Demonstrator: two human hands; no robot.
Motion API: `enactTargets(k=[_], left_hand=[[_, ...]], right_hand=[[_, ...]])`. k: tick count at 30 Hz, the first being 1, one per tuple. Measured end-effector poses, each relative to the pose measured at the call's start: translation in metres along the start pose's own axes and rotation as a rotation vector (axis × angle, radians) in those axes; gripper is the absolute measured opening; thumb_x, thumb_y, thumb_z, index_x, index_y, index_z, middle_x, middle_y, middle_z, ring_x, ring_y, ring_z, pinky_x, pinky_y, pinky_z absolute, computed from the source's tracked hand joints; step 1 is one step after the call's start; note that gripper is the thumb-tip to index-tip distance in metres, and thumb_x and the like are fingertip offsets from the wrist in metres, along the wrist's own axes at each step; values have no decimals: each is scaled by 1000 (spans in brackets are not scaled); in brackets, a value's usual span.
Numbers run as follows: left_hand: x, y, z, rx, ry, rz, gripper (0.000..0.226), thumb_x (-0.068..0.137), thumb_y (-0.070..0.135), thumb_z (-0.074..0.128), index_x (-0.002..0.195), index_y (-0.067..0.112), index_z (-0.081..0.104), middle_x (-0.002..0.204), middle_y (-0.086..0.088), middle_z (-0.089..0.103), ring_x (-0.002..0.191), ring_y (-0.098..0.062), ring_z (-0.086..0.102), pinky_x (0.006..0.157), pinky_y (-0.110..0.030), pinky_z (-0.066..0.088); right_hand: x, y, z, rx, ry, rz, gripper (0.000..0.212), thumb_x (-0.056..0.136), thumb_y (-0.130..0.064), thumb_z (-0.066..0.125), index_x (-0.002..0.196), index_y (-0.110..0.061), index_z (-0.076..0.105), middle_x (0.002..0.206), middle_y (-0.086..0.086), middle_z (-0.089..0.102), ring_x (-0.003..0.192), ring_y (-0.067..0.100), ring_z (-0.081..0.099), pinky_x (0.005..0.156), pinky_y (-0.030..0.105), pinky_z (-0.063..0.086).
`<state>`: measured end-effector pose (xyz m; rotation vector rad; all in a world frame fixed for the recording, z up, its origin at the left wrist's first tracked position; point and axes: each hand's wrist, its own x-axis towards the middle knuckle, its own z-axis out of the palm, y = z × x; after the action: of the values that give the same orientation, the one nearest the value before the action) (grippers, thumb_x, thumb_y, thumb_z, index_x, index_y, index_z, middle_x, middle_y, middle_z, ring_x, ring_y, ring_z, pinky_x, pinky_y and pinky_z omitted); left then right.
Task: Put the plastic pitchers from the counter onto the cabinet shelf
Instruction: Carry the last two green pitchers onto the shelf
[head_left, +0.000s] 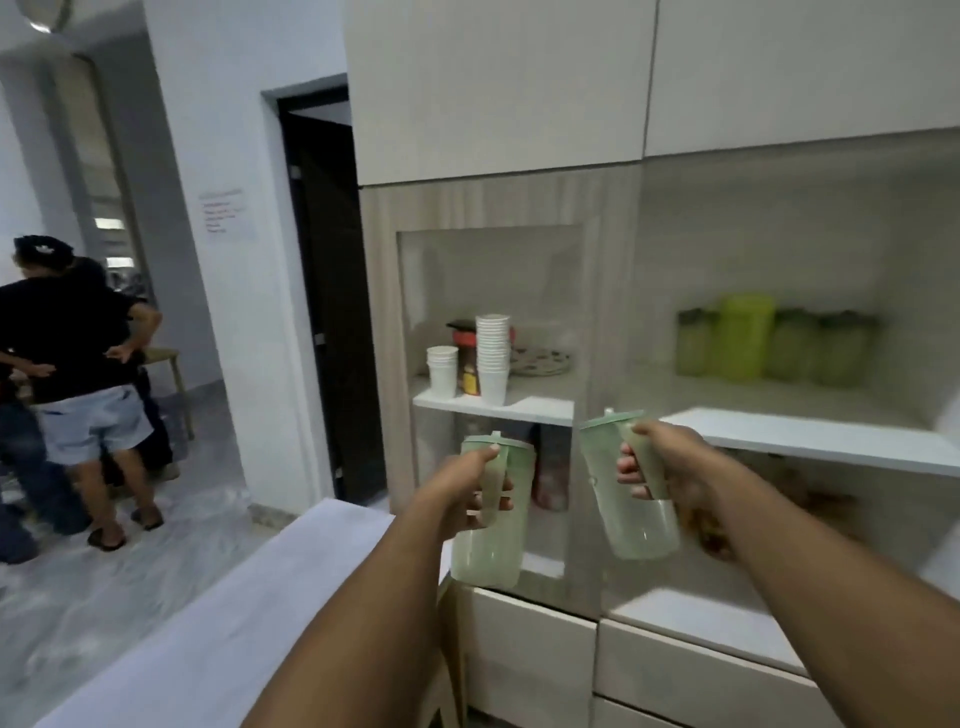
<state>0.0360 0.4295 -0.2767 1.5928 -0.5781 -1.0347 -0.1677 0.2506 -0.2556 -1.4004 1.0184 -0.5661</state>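
Note:
My left hand (470, 488) grips the handle of a pale green plastic pitcher (491, 540), held upright in front of the cabinet's left section. My right hand (660, 462) grips the handle of a second pale green pitcher (641, 525), tilted slightly, just below and left of the white cabinet shelf (810, 441). Several green pitchers (774, 343) stand at the back of that shelf. The counter (234, 623) runs below my left arm.
The left shelf (535, 408) holds stacks of white paper cups (491, 358), a jar and a plate. Drawers sit below the cabinet openings. People stand at the far left on the tiled floor. A dark doorway lies beside the cabinet.

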Motion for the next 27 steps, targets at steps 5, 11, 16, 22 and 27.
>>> enactTargets(k=[5, 11, 16, 22, 27], left_hand=[[45, 48, 130, -2, -149, 74, 46, 97, 49, 51, 107, 11, 75, 105, -4, 78, 95, -21, 73, 86, -38, 48], [88, 91, 263, 37, -278, 179, 42, 101, 44, 49, 121, 12, 66, 123, -4, 71, 106, -23, 62, 97, -40, 40], [135, 110, 347, 17, -337, 202, 43, 101, 40, 51, 127, 8, 64, 119, -5, 70, 102, -22, 62, 89, -36, 46], [196, 123, 412, 12, -367, 201, 41, 99, 37, 57, 128, 8, 61, 115, -5, 72, 105, -25, 64, 90, -40, 52], [274, 138, 454, 36, -369, 208, 44, 95, 38, 63, 129, 10, 58, 119, -8, 73, 110, -28, 67, 95, -43, 54]], right_hand=[[15, -20, -127, 79, 129, -39, 30, 97, -41, 36, 81, -20, 52, 67, 2, 58, 67, 22, 65, 64, 33, 44], [27, -41, -247, 63, 321, -157, 32, 99, -34, 41, 89, -14, 63, 85, 10, 73, 83, 26, 67, 74, 38, 41], [51, -44, -316, 103, 391, -173, 31, 98, -33, 43, 95, -13, 67, 94, 10, 75, 90, 27, 67, 82, 41, 45], [98, -32, -366, 176, 428, -170, 29, 99, -28, 45, 101, -10, 67, 98, 13, 74, 99, 30, 67, 98, 50, 46], [160, -29, -400, 230, 446, -168, 29, 100, -28, 45, 101, -9, 66, 95, 12, 72, 103, 30, 66, 103, 52, 45]])
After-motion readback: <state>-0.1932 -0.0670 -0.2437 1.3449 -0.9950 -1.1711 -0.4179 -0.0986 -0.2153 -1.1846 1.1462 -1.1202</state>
